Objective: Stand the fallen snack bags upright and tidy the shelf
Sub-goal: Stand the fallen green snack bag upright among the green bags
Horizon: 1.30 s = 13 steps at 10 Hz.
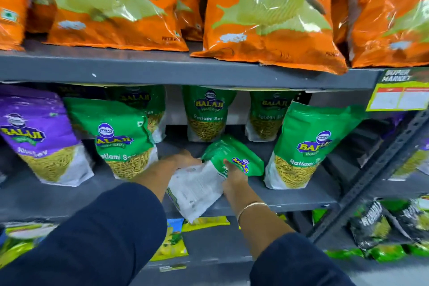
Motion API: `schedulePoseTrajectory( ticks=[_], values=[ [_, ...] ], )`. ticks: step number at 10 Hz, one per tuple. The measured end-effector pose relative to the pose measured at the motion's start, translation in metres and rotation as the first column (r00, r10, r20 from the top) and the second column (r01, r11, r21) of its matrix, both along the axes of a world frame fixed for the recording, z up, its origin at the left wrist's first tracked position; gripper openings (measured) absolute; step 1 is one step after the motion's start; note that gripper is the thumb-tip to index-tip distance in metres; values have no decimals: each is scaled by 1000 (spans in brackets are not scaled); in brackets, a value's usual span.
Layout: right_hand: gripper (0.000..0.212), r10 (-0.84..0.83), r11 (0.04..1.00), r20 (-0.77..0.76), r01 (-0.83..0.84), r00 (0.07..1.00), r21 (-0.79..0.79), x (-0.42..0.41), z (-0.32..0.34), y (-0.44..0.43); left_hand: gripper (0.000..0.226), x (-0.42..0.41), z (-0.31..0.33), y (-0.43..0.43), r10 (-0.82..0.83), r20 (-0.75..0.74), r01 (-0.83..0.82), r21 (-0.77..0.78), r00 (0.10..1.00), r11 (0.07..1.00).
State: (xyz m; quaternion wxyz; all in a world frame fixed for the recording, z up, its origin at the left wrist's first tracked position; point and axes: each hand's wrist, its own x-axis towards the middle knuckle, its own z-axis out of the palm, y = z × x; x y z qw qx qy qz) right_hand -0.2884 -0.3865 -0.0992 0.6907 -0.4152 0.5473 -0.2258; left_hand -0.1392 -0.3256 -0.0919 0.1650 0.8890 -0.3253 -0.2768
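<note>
Snack bags on the grey shelf [290,199] mostly stand, but at centre frame we find one green bag [218,169] fallen, gripped by left hand [185,160] and right hand [234,176], not yet righted.

The grey metal middle shelf [278,199] carries printed plastic snack pouches. At 9 o'clock stands a purple pouch [39,137], tilted. Just beside it, toward centre, stands a green pouch [118,139], also tilted. At 3 o'clock stands a larger green pouch [308,144], leaning. Three green pouches stand upright at the rear, toward 12 o'clock [206,114]. At centre a green-and-white pouch [209,181] lies fallen, its lower end overhanging the front edge. The grey upper shelf [162,69] carries glossy orange chip bags [271,16] standing in a row.
</note>
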Motion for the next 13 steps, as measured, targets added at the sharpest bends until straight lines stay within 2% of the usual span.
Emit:
schedulePoseTrajectory(
  ticks=[1, 2, 3, 4, 5, 7, 8, 9, 10, 11, 12, 13],
  values=[
    [49, -110, 987, 95, 97, 989, 130, -9, 14, -3, 90, -16, 20, 18, -7, -104, 5, -21, 995, 1000],
    [31, 7, 995, 205, -26, 979, 91, -9, 20, 0, 72, -23, 30, 26, 44, -209, -72, -130, 977, 989],
    [37, -90, 995, 215, 95, 972, -11, -4, 30, 4, 41, -24, 34, 29, 113, -299, -182, -213, 947, 960],
    [48, -91, 979, 240, 132, 966, -158, 3, 47, 4, 37, -21, 46, 36, 137, -389, -269, -309, 911, 912],
    [40, 166, 931, 272, -59, 948, -361, 7, 73, -4, 79, -9, 55, 38, 111, -384, -298, -470, 917, 831],
    [44, 361, 770, 125, -219, 924, -600, 15, 92, -21, 48, -10, 74, 42, 139, -337, -335, -641, 931, 691],
    [47, 348, 755, 68, -236, 935, -611, 14, 87, -26, 48, -7, 72, 41, 118, -325, -312, -649, 938, 694],
    [52, 333, 740, -55, -297, 941, -603, 12, 72, -32, 55, -2, 74, 45, -4, -341, -201, -560, 940, 804],
    [88, 333, 702, -245, -412, 911, -581, 22, 39, -55, 70, 0, 73, 48, -85, -315, -67, -445, 945, 893],
    [110, 289, 751, -438, -486, 851, -448, 23, 25, -70, 46, 6, 75, 53, -61, -261, -35, -349, 963, 936],
    [69, 343, 792, -380, -482, 859, -376, 10, 50, -46, 41, 4, 74, 53, -68, -370, -58, -320, 927, 946],
    [32, 457, 779, -281, -532, 844, -330, 1, 60, -34, 44, -2, 67, 49, -57, -350, -80, -363, 935, 928]
  ],
)
